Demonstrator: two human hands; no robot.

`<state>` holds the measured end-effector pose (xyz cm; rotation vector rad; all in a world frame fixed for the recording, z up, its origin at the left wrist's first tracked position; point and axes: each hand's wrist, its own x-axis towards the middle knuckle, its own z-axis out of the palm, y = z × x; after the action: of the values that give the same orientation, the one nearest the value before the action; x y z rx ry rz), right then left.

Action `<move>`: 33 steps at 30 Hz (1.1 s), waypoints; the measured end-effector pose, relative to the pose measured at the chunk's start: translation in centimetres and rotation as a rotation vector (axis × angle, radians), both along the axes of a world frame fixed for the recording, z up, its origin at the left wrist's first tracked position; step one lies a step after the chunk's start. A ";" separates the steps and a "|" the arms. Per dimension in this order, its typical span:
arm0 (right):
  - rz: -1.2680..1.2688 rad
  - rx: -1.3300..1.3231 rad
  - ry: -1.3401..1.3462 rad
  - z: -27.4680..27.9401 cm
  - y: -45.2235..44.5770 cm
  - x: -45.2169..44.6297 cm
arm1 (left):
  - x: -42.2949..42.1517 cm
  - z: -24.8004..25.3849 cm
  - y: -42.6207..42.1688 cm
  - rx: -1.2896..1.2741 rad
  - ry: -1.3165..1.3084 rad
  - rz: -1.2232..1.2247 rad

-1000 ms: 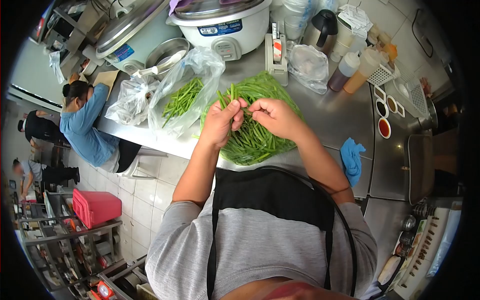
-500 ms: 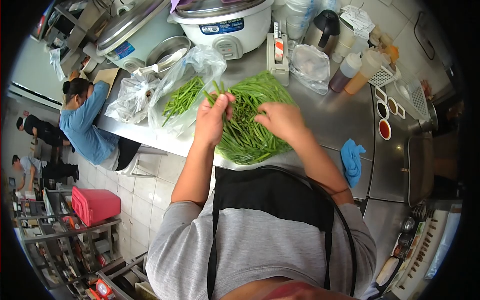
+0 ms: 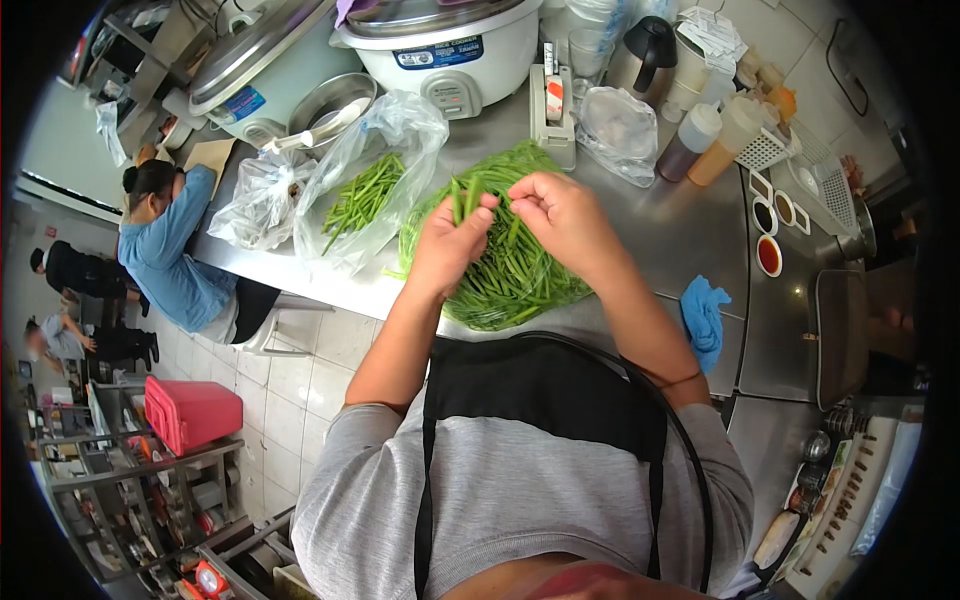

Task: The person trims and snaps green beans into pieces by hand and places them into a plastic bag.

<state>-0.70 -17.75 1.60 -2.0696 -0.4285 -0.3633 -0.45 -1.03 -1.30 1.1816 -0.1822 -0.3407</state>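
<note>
My left hand (image 3: 453, 245) is closed around a few green bean pieces (image 3: 466, 198), whose ends stick up above the thumb. Beside it, my right hand (image 3: 560, 215) has thumb and forefinger pinched together; whatever lies between them is too small to make out. Both hands are over a large see-through bag of green beans (image 3: 515, 285) at the counter's front edge. Left of the hands, cut bean pieces (image 3: 365, 200) lie in an opened plastic bag (image 3: 418, 125).
A tied plastic bag (image 3: 262, 200) sits at the left. Rice cookers (image 3: 440, 65) and a metal bowl (image 3: 335, 100) stand behind. To the right are a tape dispenser (image 3: 553, 120), sauce bottles (image 3: 690, 143), sauce dishes (image 3: 769, 256) and a blue cloth (image 3: 705, 320). A person (image 3: 165, 240) sits at the counter's left end.
My left hand has moved right with the bean pieces, over the large bag. My right hand has risen out of the beans and come close to the left hand's fingertips.
</note>
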 end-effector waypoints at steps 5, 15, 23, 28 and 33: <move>0.063 0.114 -0.080 0.5 0.3 -0.1 | -0.2 0.2 -0.7 0.209 -0.169 -0.036; -0.144 -0.075 -0.197 -1.0 0.7 0.0 | -0.3 0.8 -0.4 0.355 -0.278 0.043; 0.273 0.823 0.549 -2.0 0.7 0.8 | -0.4 1.1 -0.6 0.256 -0.263 0.038; 0.644 1.357 0.709 -1.7 -0.7 0.7 | 0.0 0.9 0.3 0.174 -0.216 0.033; 0.357 0.397 0.537 -3.1 -1.6 1.4 | 0.3 1.4 0.8 -0.050 -0.113 0.218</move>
<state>0.67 -19.34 -1.51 -1.5791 -0.3516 0.2992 -0.14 -0.27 0.15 1.1592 -0.1574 -0.0772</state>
